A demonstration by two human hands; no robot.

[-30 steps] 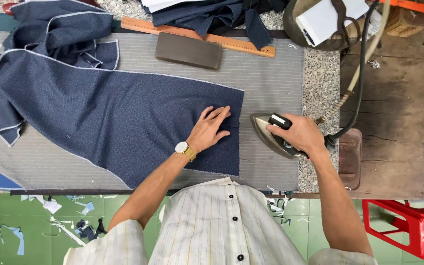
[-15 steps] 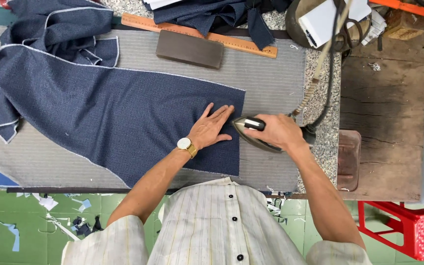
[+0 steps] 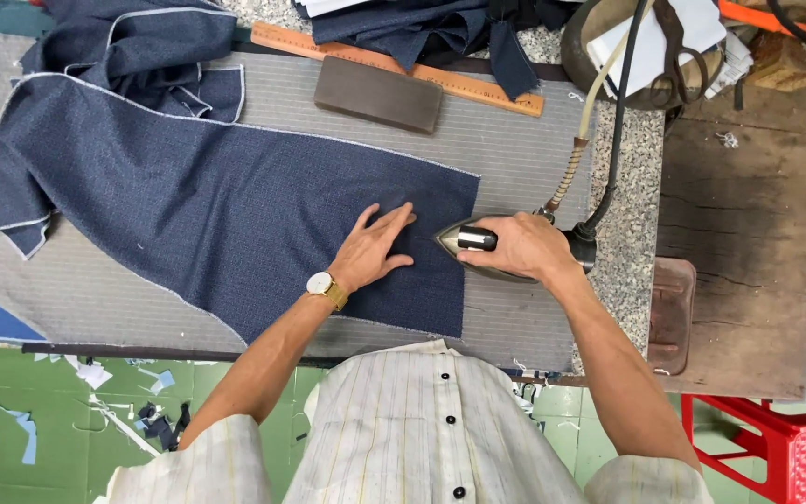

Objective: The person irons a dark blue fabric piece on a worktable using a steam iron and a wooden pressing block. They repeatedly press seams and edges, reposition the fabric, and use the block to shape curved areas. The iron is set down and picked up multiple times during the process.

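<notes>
- The cloth (image 3: 226,215), a long navy piece, lies spread on the grey pad (image 3: 515,149); its right end is flat near the pad's right edge, while its left end is bunched in folds at the far left corner.
- The left hand (image 3: 370,250) lies open, fingers spread and palm down, pressing the cloth near its right end.
- The right hand (image 3: 520,247) is closed around the handle of the iron (image 3: 464,241), whose nose sits on the cloth's right edge, just beside the left fingertips.
- Judged from this, pressing has only reached the right end (the rumpled left part looks untouched), so most of the length is left.
- Count: one iron, one spread cloth, one ruler (image 3: 394,67) and one dark block (image 3: 380,93) along the pad's far edge, one more heap of navy cloth (image 3: 422,23) beyond the ruler, one pair of scissors (image 3: 678,51) at the far right corner, two hands.
</notes>
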